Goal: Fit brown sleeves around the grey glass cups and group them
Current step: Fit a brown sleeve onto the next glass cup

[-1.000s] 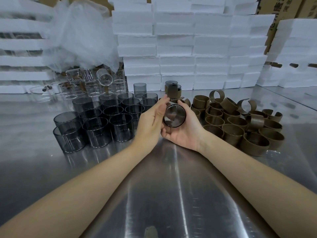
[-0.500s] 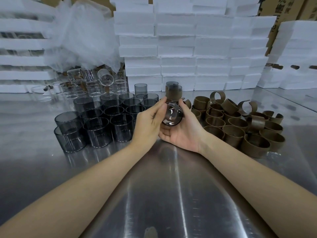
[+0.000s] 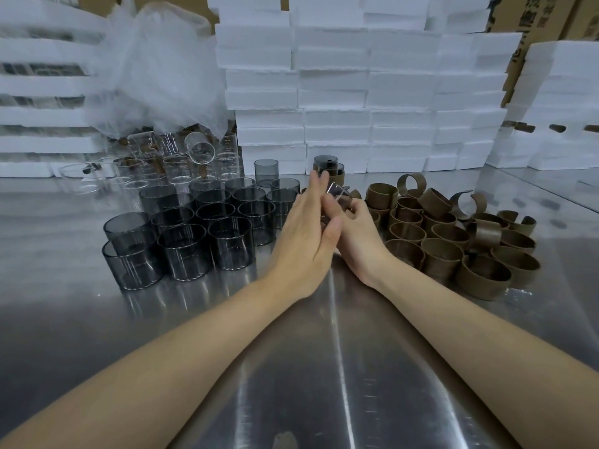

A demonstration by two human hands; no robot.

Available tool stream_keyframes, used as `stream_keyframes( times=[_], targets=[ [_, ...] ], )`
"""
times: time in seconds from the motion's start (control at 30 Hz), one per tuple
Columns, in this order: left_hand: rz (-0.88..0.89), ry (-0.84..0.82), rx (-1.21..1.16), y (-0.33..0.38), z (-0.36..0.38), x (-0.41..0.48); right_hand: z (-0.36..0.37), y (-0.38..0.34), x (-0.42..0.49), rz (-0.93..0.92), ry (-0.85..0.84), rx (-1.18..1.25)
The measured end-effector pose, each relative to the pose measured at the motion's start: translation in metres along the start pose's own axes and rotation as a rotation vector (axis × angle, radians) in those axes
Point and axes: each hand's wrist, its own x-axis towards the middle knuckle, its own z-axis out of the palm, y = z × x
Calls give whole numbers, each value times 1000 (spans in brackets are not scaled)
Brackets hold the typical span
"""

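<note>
Cup, smooth grey glass | left hand fingers straight against it | right hand fingers curled round

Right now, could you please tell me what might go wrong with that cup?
The glass cup is squeezed between the flat left hand and the curled right hand above the steel table; it could slip and chip.
The grey cups stand packed beside the left hand; a sweep might knock them.

Round grey glass cups clustered on the shiny steel table, left of centre, curled brown sleeves heaped to their right, clear glass beakers behind the cups, stacked white foam blocks behind everything
</note>
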Motion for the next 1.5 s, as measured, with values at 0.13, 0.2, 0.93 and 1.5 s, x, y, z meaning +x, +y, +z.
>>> stream_keyframes(
  times=[0.13,0.2,0.93,1.5],
  targets=[
    [-90,8,-2,-6,-1,-2,3,4,0,-51,6,-115],
    [-157,43,-58,-6,-2,-2,4,5,-1,-91,-3,-135],
    [-493,9,-629,-22,-4,8,16,-12,-12,64,-14,225],
    [-505,15,-254,-9,-4,5,19,2,-17,-272,175,-627]
  ],
)
